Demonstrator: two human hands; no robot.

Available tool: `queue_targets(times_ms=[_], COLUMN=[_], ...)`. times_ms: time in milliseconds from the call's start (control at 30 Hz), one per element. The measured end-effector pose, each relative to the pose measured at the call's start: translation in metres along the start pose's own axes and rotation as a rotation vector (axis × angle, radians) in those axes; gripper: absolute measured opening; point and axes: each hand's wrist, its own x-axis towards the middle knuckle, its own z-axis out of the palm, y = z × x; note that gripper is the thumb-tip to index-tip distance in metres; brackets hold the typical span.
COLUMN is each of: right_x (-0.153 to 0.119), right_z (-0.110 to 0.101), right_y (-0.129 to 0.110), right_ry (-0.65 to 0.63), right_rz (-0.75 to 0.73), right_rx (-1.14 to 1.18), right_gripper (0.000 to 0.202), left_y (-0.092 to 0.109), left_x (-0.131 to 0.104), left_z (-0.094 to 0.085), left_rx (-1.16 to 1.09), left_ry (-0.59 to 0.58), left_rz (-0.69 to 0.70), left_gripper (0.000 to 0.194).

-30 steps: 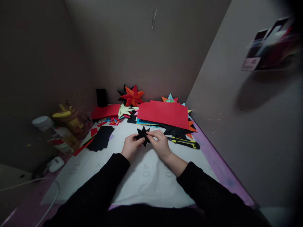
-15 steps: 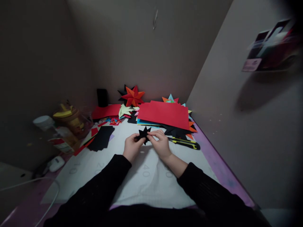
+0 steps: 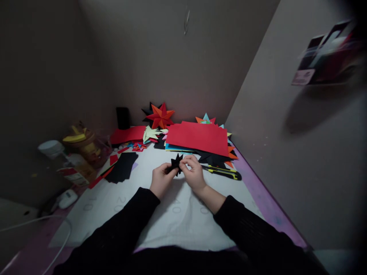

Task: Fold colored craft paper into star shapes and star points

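Observation:
A small black folded paper star (image 3: 177, 162) is held between both hands above the white sheet (image 3: 172, 225) in the middle of the table. My left hand (image 3: 161, 178) pinches its left side, thumb in front and fingers behind. On the other side, my right hand (image 3: 194, 173) grips the star's right points between thumb and fingertips. Parts of the star are covered by my fingers. Just right of my right hand lies a yellow-and-black utility knife (image 3: 222, 172).
Red paper (image 3: 197, 136) tops a stack at the back. Black paper (image 3: 122, 168) lies at left. A red-orange star (image 3: 161, 115) leans on the wall. A pale green star (image 3: 150, 134) lies nearby. Bottles (image 3: 51, 149), a white case (image 3: 67, 198) and a cable (image 3: 69, 229) stand or lie along the left edge.
The black star has shifted slightly right and turned, so it looks narrower. My left hand moved a little right with it; the right fingers are more curled on its points.

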Motion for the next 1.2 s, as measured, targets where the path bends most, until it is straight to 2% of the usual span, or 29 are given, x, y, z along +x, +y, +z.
queue_targets(times_ms=[100,167,233,300,433,500,567,667,800,967,1067,1200], right_x=[0.001,0.001,0.0,-0.001,-0.005,-0.005,-0.003,0.001,0.004,0.005,0.005,0.007], right_z=[0.003,0.005,0.008,0.011,0.015,0.014,0.012,0.006,0.001,-0.001,-0.001,-0.003], right_y=[0.004,0.008,0.012,0.012,0.007,0.006,0.007,0.009,0.009,0.004,0.002,0.0], right_ry=[-0.012,0.026,0.068,0.045,-0.05,-0.031,-0.023,-0.067,-0.17,-0.222,-0.221,-0.237], right_rz=[0.104,0.218,0.354,0.485,0.626,0.649,0.656,0.637,0.627,0.663,0.678,0.671], right_rx=[0.007,0.104,0.296,0.5,0.653,0.63,0.581,0.506,0.443,0.462,0.483,0.452], right_gripper=[0.011,0.009,0.032,0.049,0.055,0.054,0.05,0.044,0.043,0.047,0.051,0.05], left_y=[-0.002,-0.004,-0.006,-0.008,-0.01,-0.011,-0.012,-0.011,-0.005,-0.007,-0.011,-0.012], left_x=[0.004,0.007,0.01,0.011,0.011,0.01,0.01,0.012,0.016,0.019,0.018,0.017], left_z=[-0.001,-0.001,-0.001,-0.001,0.001,0.001,-0.002,-0.007,-0.014,-0.013,-0.011,-0.014], left_rx=[-0.083,-0.201,-0.331,-0.439,-0.564,-0.552,-0.517,-0.473,-0.367,-0.132,-0.186,-0.297], left_ry=[-0.01,0.001,0.023,0.043,0.05,0.021,-0.055,-0.165,-0.115,-0.08,-0.1,-0.193], left_rz=[-0.12,-0.218,-0.297,-0.353,-0.42,-0.446,-0.47,-0.451,-0.36,-0.257,-0.281,-0.339], left_gripper=[0.02,0.022,0.025,0.028,0.032,0.033,0.034,0.037,0.028,0.033,0.031,0.03])
